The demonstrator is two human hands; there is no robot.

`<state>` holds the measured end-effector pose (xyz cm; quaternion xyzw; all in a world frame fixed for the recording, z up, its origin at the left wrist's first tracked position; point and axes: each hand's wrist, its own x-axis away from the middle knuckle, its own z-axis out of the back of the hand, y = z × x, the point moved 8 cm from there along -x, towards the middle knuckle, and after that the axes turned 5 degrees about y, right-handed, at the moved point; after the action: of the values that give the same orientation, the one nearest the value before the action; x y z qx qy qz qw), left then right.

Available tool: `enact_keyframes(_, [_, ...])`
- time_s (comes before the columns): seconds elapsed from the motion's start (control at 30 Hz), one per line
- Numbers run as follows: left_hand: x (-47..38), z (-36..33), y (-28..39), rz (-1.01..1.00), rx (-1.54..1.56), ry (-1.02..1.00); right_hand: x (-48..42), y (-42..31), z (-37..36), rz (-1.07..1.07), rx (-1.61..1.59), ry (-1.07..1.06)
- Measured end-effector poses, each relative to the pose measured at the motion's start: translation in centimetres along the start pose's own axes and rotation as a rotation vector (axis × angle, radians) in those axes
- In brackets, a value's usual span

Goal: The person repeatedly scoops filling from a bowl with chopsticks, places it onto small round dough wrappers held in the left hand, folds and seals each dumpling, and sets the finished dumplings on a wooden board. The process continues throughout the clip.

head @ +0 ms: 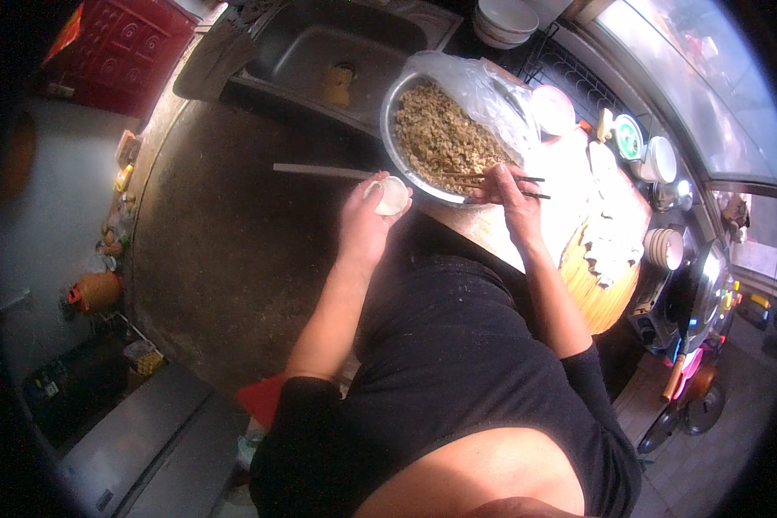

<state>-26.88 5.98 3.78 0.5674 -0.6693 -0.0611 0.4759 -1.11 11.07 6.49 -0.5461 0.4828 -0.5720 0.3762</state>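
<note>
On the fingers of my left hand (pixel 364 223) rests a round, pale dough wrapper (pixel 392 196), with my thumb at its edge. My right hand (pixel 510 197) grips a pair of dark chopsticks (pixel 532 188), whose tips reach into crumbly brown filling (pixel 450 129). That filling lies in a large metal basin (pixel 421 183), and a clear plastic bag (pixel 472 78) drapes over the basin's far right side. Right of my right hand, a round woven tray (pixel 599 307) carries rows of white pieces that look like dumplings (pixel 612 252); glare washes out their detail.
A steel sink (pixel 285 52) lies beyond the basin. White bowls (pixel 506 22) are stacked at the back. By the window stand a lidded container (pixel 628 137), more stacked bowls (pixel 664 249) and a stove with a pan (pixel 706 291). A red crate (pixel 126 52) sits far left.
</note>
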Motion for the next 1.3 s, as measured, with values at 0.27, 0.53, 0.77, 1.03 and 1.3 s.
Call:
enact_keyframes(0.27, [-1.9,-1.6,1.6,-0.056,0.020,-0.009,2.1,-1.4,0.9,-0.087,-0.322,0.140])
enact_keyframes(0.53, [-5.3,-6.6,-2.1,0.039,0.247,-0.121,9.1,-8.8,-5.7,1.037,0.604,-0.288])
enact_keyframes(0.77, [-5.2,-5.7,-0.2,-0.054,0.041,-0.137,8.1,-9.6,-0.8,0.760,0.420,0.041])
enact_keyframes(1.03, [-3.7,-5.1,2.1,-0.003,0.237,-0.002,1.6,-4.0,-2.9,0.379,0.483,0.001])
enact_keyframes(1.3, [-3.6,-3.9,2.0,-0.008,0.261,0.029,1.8,-1.8,0.0,0.091,0.053,0.027])
